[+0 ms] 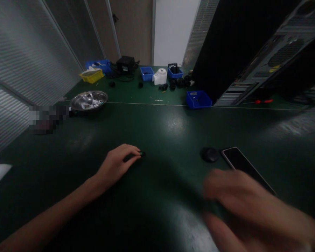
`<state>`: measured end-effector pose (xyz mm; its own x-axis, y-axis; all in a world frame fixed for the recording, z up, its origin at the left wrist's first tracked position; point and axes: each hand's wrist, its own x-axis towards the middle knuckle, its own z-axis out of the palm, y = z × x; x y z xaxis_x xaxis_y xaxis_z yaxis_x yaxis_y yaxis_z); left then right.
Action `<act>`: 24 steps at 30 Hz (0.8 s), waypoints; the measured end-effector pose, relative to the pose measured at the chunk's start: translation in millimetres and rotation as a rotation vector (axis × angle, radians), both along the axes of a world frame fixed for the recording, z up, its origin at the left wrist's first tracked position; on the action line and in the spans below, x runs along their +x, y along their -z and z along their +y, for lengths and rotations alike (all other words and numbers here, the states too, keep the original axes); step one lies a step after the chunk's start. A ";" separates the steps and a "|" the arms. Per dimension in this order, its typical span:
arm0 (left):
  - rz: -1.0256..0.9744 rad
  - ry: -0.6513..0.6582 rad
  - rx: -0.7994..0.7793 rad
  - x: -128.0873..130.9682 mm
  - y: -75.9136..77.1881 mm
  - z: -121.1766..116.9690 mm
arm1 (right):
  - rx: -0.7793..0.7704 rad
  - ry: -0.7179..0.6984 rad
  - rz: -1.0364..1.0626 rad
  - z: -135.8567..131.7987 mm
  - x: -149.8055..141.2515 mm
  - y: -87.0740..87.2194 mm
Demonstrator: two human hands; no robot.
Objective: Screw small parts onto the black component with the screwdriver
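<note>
Nearest the viewer, the right hand point(241, 199) is blurred above the near right part of the dark green worktop point(173, 122); its fingers are spread and its grip is released, holding nothing. Just beyond it a black phone point(245, 168) lies flat, screen up, set at a slant, its near end hidden behind the hand. Just beside the phone's far left corner sits a small round black object point(210, 154), apart from both hands.

Toward the middle of the worktop the left hand point(115, 166) rests palm down, forearm reaching in from the near left corner. Its fingertips pinch a small black part point(141, 154) that lies on the surface; the grip is closed on that part.

Farther off, near the left edge, stands a round metal dish point(88, 100) with pale pieces inside. Beyond a thin seam across the worktop lies a blue bin point(198, 99), next to an open computer case point(265, 59) tilted at the far right. Along the far edge stand a yellow tray point(91, 75), further blue bins point(147, 73), a black box point(125, 64), a white housing point(159, 76) and a cluster of small black parts point(177, 84).
</note>
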<state>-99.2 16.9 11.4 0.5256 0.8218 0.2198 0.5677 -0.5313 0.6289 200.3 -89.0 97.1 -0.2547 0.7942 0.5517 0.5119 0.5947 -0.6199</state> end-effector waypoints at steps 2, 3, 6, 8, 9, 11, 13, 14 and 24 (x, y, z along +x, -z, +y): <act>-0.055 0.104 -0.034 23.6 6.3 -3.4 | -0.066 0.019 0.016 25.0 -14.9 27.8; -0.071 0.138 -0.045 32.5 9.2 -4.5 | -0.114 0.051 -0.009 36.3 -20.6 42.7; -0.089 0.141 -0.079 45.3 14.8 -5.2 | -0.211 0.146 -0.131 56.4 -25.4 78.7; -0.079 0.097 -0.116 44.8 15.6 -4.7 | -0.244 0.163 -0.186 59.0 -22.1 89.4; -0.074 0.081 -0.131 43.5 15.3 -4.4 | -0.257 0.158 -0.209 58.4 -20.2 90.9; -0.076 0.080 -0.148 41.3 13.9 -4.0 | -0.276 0.131 -0.247 56.5 -17.9 89.8; -0.095 0.118 -0.141 40.7 12.5 -3.8 | -0.288 0.098 -0.276 55.5 -17.7 87.6; -0.106 0.139 -0.132 41.0 12.1 -3.8 | -0.292 0.087 -0.289 55.6 -18.0 87.3; -0.183 0.261 -0.044 40.8 16.0 -3.9 | -0.293 0.008 -0.302 56.8 -19.0 93.3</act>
